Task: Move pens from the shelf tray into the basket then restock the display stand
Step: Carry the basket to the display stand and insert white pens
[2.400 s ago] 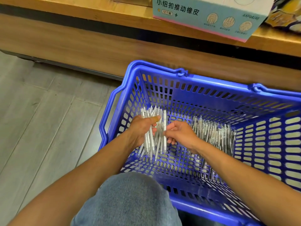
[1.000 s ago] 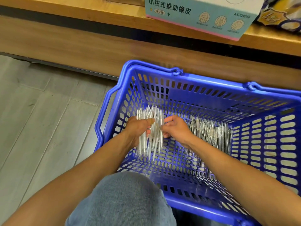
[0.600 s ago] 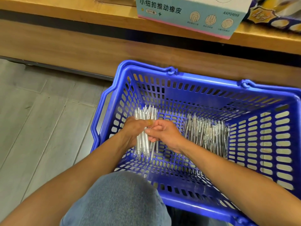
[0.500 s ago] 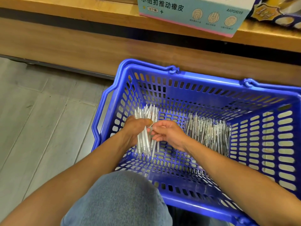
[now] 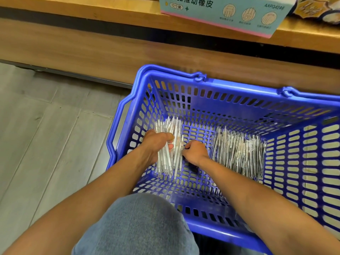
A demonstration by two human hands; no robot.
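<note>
Inside basket [image 5: 239, 92], left fingers [image 5: 168, 138] gripping pens [image 5: 166, 162], right fingers [image 5: 189, 146] curled, contents hidden

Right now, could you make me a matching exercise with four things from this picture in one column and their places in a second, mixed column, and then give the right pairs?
Things
1. bundle of clear pens
2. loose pile of pens
3. turquoise box
4. blue basket

Places
A. on the wooden shelf, above the basket
B. on the grey floor, in front of the shelf
C. held in the left hand, at the basket's left side
D. lying on the basket's bottom, at its right side

Pairs: 1-C, 2-D, 3-A, 4-B
</note>
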